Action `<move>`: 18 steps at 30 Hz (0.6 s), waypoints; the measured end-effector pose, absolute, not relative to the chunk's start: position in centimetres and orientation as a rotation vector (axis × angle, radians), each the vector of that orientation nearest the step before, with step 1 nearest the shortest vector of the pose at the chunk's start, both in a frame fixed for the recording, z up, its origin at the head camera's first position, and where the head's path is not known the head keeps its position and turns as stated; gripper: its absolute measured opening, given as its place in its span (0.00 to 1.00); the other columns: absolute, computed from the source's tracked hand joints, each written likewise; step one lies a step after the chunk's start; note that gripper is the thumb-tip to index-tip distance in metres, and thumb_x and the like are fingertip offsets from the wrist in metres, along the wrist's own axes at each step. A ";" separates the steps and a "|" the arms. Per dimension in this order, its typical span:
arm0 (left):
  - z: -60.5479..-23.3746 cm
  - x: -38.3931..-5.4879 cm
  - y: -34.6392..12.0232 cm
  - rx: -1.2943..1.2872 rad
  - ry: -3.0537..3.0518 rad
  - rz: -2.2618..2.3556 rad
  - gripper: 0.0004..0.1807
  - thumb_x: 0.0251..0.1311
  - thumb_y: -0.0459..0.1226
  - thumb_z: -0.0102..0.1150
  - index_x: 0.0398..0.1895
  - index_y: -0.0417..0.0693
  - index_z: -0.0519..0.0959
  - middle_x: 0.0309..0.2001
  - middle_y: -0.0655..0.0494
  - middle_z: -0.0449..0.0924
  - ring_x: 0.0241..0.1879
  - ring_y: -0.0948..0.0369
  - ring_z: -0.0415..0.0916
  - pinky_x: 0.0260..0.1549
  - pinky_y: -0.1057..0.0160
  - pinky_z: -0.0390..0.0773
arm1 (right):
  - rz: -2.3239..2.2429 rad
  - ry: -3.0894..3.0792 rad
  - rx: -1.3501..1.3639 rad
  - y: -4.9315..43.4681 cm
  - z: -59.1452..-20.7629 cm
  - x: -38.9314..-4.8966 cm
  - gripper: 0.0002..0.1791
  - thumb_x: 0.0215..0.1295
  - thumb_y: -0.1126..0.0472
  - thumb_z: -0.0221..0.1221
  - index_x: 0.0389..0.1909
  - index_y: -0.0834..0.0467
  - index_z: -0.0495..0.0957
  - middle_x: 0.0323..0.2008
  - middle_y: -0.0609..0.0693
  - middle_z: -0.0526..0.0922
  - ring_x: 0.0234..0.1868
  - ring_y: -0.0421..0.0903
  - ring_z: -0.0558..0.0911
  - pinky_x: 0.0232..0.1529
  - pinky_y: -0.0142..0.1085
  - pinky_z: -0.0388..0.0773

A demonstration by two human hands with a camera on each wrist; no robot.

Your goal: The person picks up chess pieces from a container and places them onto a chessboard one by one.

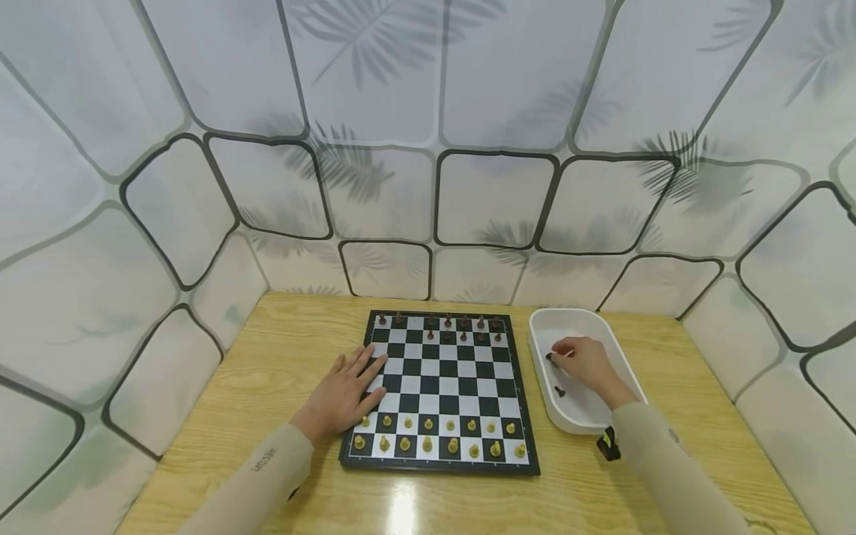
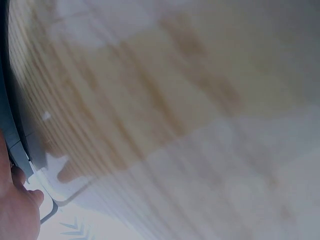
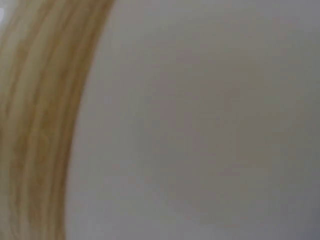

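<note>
A black-and-white chessboard (image 1: 439, 386) lies on the table. My left hand (image 1: 344, 394) rests on its left edge with the fingers spread; in the left wrist view only part of that hand (image 2: 20, 210) shows at lower left. Over the white plastic tray (image 1: 582, 423), my right hand (image 1: 588, 364) pinches a dark chess piece (image 1: 550, 357) between thumb and fingers. Another dark chess piece (image 1: 559, 391) lies on the tray's floor. Yellow chess pieces (image 1: 428, 443) stand in two rows on the near side, and dark reddish pieces (image 1: 448, 322) stand along the far side.
The light wooden table (image 1: 287, 334) meets patterned cloth walls (image 1: 495, 200) at the back and both sides. A black strap-like item with a yellow-green patch (image 1: 608, 444) is at my right wrist, by the tray's near corner. The right wrist view is mostly blurred white tray wall (image 3: 200, 125).
</note>
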State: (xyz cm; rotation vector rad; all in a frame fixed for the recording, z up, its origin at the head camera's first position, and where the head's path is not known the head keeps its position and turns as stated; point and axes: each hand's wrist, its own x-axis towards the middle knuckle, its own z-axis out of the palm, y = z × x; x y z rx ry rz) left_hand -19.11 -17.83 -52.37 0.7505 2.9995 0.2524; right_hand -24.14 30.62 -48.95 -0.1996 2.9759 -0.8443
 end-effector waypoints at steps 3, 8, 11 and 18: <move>-52.3 -19.1 -17.8 0.752 2.999 0.254 0.39 0.80 0.62 0.36 0.86 0.54 0.55 0.86 0.45 0.45 0.86 0.45 0.44 0.81 0.34 0.52 | -0.827 2.981 -0.210 30.7 -49.5 -24.3 0.14 0.70 0.63 0.63 0.49 0.69 0.86 0.42 0.63 0.89 0.40 0.54 0.86 0.37 0.41 0.83; -52.3 -19.1 -17.8 0.746 2.993 0.240 0.39 0.80 0.62 0.36 0.86 0.54 0.54 0.86 0.45 0.44 0.86 0.44 0.44 0.81 0.34 0.52 | -0.814 3.012 -0.239 30.7 -50.1 -24.3 0.12 0.69 0.65 0.63 0.48 0.67 0.87 0.40 0.62 0.89 0.40 0.55 0.86 0.40 0.46 0.85; -52.3 -19.1 -17.9 0.741 2.991 0.236 0.39 0.81 0.63 0.35 0.86 0.55 0.54 0.86 0.45 0.44 0.85 0.44 0.44 0.81 0.34 0.52 | -0.807 3.000 -0.220 30.5 -50.2 -24.3 0.13 0.69 0.63 0.63 0.48 0.66 0.87 0.41 0.62 0.89 0.41 0.55 0.86 0.42 0.47 0.84; -52.6 -19.2 -17.9 0.760 3.007 0.248 0.39 0.80 0.62 0.35 0.86 0.54 0.55 0.86 0.45 0.45 0.85 0.44 0.45 0.80 0.34 0.52 | -0.766 2.961 -0.170 30.1 -50.1 -24.3 0.14 0.70 0.59 0.63 0.51 0.63 0.86 0.41 0.60 0.87 0.39 0.52 0.83 0.37 0.41 0.80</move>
